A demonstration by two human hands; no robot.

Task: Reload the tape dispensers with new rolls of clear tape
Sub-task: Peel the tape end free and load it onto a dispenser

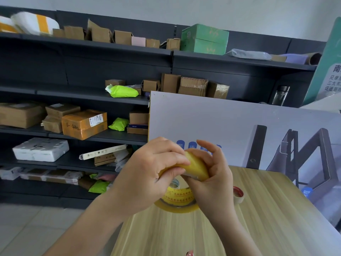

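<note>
I'm in a parcel storeroom: dark metal shelves before me hold cardboard boxes and green mailer bags (one box hand-numbered).

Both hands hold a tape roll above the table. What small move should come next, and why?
Probably lift the tape's free end with a fingernail: left hand and right hand both grip the tape roll, and no loose end shows.

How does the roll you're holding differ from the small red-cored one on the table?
The held roll is yellowish with a thick winding; the red-cored roll is paler and thinly wound. The held roll is gripped above the table by the left hand and right hand; the red-cored roll sits untouched on it. Both are tape rolls.
</note>
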